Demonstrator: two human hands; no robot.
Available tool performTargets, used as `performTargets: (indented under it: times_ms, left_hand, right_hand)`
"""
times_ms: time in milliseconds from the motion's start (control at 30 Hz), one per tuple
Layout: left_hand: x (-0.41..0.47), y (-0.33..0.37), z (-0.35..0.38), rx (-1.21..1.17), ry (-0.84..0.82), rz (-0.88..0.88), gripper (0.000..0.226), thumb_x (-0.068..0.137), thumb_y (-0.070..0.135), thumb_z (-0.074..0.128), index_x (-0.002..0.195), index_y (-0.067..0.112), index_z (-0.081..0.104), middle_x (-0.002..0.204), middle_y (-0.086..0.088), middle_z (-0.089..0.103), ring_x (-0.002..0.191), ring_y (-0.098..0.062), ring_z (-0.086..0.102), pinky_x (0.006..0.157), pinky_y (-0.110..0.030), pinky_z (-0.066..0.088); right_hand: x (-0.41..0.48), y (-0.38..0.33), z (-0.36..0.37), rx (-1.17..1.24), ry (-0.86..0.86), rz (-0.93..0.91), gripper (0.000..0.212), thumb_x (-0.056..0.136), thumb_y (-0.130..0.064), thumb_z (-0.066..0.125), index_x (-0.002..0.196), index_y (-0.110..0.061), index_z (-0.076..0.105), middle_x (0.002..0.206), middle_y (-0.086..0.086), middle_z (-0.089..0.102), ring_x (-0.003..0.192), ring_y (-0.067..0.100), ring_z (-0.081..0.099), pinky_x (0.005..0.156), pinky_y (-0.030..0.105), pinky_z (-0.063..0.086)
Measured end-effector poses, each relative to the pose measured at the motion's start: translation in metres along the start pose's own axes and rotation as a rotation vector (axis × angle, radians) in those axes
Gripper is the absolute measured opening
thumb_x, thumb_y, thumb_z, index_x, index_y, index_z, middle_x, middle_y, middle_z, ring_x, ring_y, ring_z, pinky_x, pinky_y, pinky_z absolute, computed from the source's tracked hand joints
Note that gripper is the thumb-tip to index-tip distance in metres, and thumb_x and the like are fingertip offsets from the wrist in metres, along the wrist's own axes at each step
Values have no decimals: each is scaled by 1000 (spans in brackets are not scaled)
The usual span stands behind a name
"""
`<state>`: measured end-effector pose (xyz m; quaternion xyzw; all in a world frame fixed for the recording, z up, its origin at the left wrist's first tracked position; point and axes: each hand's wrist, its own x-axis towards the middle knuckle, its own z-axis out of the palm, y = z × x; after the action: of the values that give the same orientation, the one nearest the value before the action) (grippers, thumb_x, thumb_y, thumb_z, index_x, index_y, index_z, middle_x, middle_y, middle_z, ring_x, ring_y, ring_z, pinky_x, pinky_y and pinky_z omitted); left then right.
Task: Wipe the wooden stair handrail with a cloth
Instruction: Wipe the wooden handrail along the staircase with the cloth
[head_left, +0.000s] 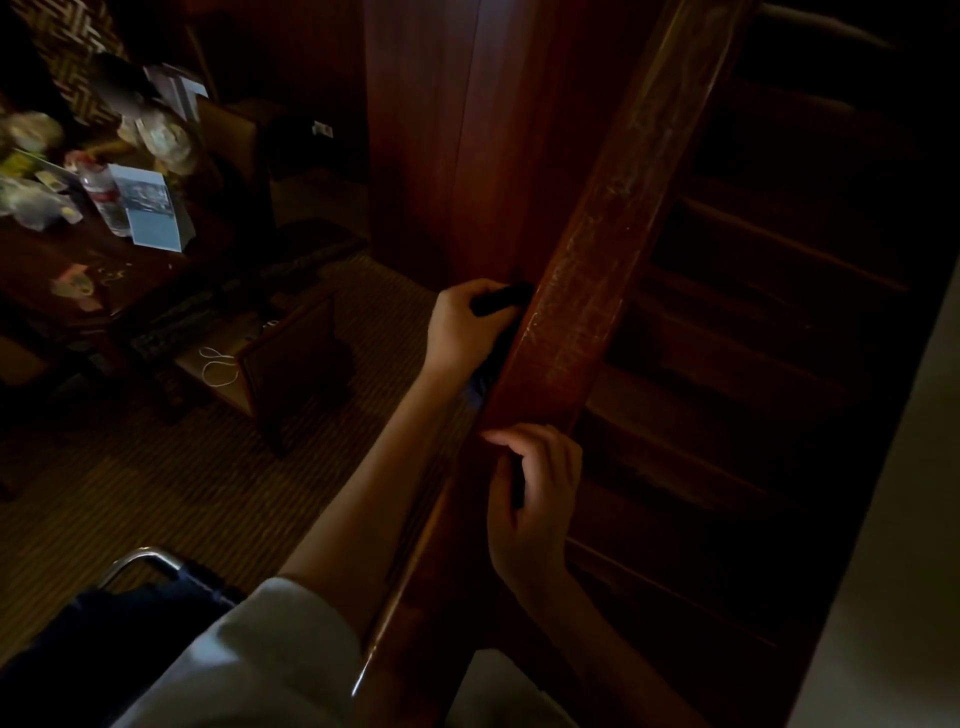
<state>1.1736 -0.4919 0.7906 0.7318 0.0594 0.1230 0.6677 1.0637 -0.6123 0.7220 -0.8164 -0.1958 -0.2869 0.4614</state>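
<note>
A broad reddish wooden handrail (587, 291) runs from the lower middle up to the top right, its top face scuffed with pale marks. My left hand (462, 325) grips a dark cloth (496, 304) against the rail's left side; more of the cloth hangs below the hand. My right hand (535, 493) lies on the rail lower down, its fingers curled over the top and thumb pointing left. A dark strip shows under the right fingers; what it is cannot be told.
Dark wooden stair treads (753, 322) descend right of the rail. A wood panel wall (441, 130) stands behind it. Left are a cluttered table (93, 244) with a plastic bottle (106, 195), a low wooden stool (291, 358) and a woven mat floor (156, 493).
</note>
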Motion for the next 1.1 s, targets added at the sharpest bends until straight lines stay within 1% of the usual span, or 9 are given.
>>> performTargets:
  times_ms: [133,233,400,500,633,800,900,967,1100]
  left_hand:
    - [-55,-33,-24,7,-36,15,25,90,2,63,86,27,66,78,9,69,70,0,68,63,-16,53]
    - [-124,-74,-52,-56,-49,-113,37,88,-3,62,84,33,71,83,8,74,71,-6,71,62,-14,53]
    - [-219,-121,-87,-23,-12,-401,42,85,-4,66,84,37,76,88,1,76,76,-16,73,64,-17,54]
    - [-242,-117,-100,24,-10,-452,49,80,-10,68,77,38,78,83,-2,76,74,-13,73,61,-16,53]
    - [-240,-69,-98,-122,141,-380,15,69,21,73,81,28,78,88,-11,75,76,-22,73,59,-21,56]
    - [-210,5,-58,-465,208,-193,26,85,24,55,106,27,69,103,-4,71,91,-18,71,67,-25,59]
    - [-201,36,-28,-597,118,-157,35,90,29,56,124,31,62,119,-2,67,106,-20,68,73,-35,59]
    - [-199,46,-15,-626,68,-111,38,91,26,55,128,36,60,128,-1,63,113,-22,64,77,-33,58]
    - [-196,48,-18,-392,25,35,37,90,28,59,125,39,61,128,7,63,116,-16,63,86,-25,55]
  right_hand:
    - [0,0,-1,-12,10,-55,26,90,-8,47,106,-17,66,106,-16,57,108,1,51,97,23,36]
    - [0,-1,1,-12,6,-48,25,90,-8,48,104,-16,67,105,-13,58,99,15,57,99,19,31]
    - [0,2,1,0,26,-54,25,90,-6,48,104,-13,68,102,-6,63,98,21,59,101,20,30]
    - [0,2,-2,1,-7,-36,25,90,-8,49,106,-16,67,102,-3,65,100,20,59,101,18,29]
    - [-3,-3,-12,88,-101,-27,22,96,-18,50,113,-19,64,108,-7,64,106,4,55,98,19,37]
    - [-33,-32,-32,571,-431,122,48,95,-49,57,139,-34,44,138,-12,49,126,14,53,98,32,50]
    - [-27,-47,-34,626,-340,143,66,93,-55,55,149,-30,30,145,-11,41,127,14,52,93,25,52]
    - [-10,-47,-40,568,-234,112,60,96,-54,50,148,-40,25,141,-22,40,125,4,50,93,15,47]
    - [4,-29,-50,497,-203,7,49,103,-36,45,149,-35,29,145,-20,38,134,4,42,104,17,39]
